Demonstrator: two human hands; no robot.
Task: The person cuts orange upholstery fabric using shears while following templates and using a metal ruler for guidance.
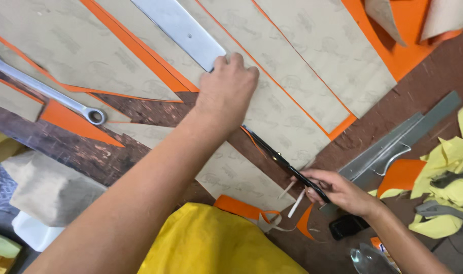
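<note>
On one workbench, left hand (226,89) presses flat on one metal ruler (178,30); right hand's (343,193) grip closes around one black knife (287,165).

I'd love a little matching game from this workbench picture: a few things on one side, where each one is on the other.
Things:
1. metal ruler
2. wrench
3. scissors
4. yellow scraps

Places:
A. far right of the table
B. in the right hand
C. under the left hand, on the tan sheets
D. far left, on its own

Pairs: 1-C, 2-D, 3-B, 4-A
</note>
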